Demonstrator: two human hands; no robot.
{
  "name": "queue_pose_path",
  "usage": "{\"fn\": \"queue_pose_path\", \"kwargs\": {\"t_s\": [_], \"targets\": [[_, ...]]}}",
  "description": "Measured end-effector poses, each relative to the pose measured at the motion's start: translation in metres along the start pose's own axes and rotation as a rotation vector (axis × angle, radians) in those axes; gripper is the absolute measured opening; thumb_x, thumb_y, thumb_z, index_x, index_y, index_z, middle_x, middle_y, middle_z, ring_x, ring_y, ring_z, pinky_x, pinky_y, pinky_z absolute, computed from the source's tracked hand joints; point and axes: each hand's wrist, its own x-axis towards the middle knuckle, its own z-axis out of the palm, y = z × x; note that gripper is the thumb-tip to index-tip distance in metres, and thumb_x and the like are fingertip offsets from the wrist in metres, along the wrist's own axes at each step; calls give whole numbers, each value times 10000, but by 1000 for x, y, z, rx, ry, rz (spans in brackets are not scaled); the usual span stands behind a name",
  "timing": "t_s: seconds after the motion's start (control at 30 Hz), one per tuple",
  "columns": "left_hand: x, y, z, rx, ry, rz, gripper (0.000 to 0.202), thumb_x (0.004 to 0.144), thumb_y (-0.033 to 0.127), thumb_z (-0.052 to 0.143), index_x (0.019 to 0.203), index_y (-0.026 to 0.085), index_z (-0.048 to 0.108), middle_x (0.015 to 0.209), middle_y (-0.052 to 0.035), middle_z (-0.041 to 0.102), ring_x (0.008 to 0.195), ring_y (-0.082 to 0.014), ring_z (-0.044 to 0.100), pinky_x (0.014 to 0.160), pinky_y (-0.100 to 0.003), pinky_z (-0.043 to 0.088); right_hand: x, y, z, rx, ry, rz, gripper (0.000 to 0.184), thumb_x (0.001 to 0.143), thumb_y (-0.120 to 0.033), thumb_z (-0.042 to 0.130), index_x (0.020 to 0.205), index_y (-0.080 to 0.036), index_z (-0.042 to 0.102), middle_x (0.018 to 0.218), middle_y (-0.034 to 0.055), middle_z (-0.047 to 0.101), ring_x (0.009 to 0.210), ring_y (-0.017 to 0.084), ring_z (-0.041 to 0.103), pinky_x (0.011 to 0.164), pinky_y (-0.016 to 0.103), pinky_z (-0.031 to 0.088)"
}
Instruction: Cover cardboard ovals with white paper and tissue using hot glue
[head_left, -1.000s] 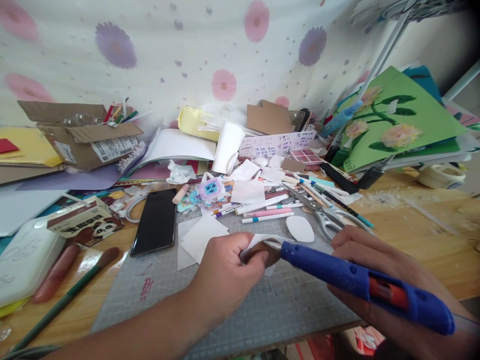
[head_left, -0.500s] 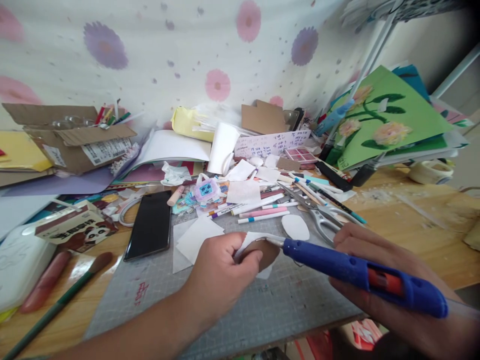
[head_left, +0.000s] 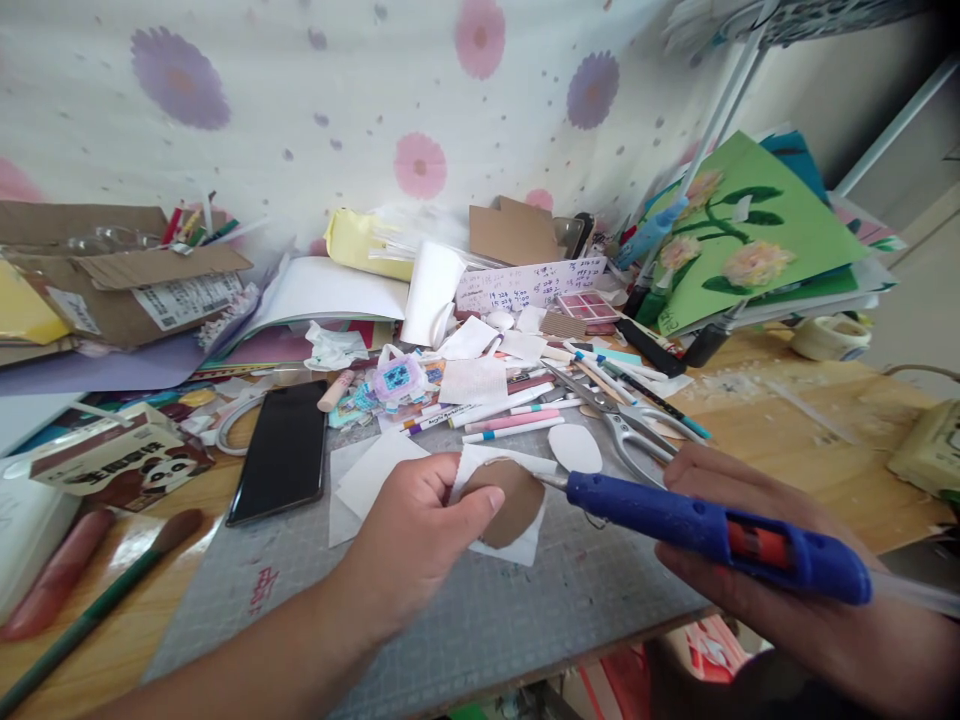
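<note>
Mat (head_left: 465, 630) beneath rounded brown cardboard (head_left: 514, 505)

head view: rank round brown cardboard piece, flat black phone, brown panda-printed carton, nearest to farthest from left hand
1. Round brown cardboard piece, held in the left hand
2. Flat black phone, left of that hand
3. Brown panda-printed carton, farther left

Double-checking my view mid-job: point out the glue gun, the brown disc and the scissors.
Glue gun (head_left: 654, 516): head view, middle of its blue body.
Brown disc (head_left: 519, 505): head view, bare face beside the thumb.
Scissors (head_left: 613, 411): head view, where blades meet handles.
</note>
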Motion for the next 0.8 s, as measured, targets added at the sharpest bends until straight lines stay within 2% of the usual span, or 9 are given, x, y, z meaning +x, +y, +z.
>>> {"fn": "queue_pose_path", "kwargs": {"t_s": [0.37, 0.63, 0.8], "targets": [[1, 0, 1, -264, -43, -56, 171, 774, 307, 612, 770, 142, 659, 746, -46, 675, 668, -170, 576, 622, -283, 419, -5, 2, 2, 39, -2, 65, 251, 889, -338, 472, 667, -222, 463, 696, -1, 479, 649, 154, 492, 557, 285, 412], [2, 2, 3, -371, -10, -73, 161, 740, 305, 667, 759, 145, 672, 751, -41, 692, 683, -174, 605, 636, -285, 453, -6, 1, 1, 20, -32, 27, 218, 869, -311, 501, 671, -228, 465, 690, -5, 489, 623, 147, 491, 525, 271, 397], [3, 1, 4, -410, 20, -75, 146, 723, 294, 688, 763, 154, 684, 807, -43, 713, 667, -177, 625, 654, -309, 476, -5, 1, -3, -8, -58, -57, 146, 820, -238, 547, 689, -233, 483, 678, -15, 488, 604, 139, 496, 505, 251, 400]]}}
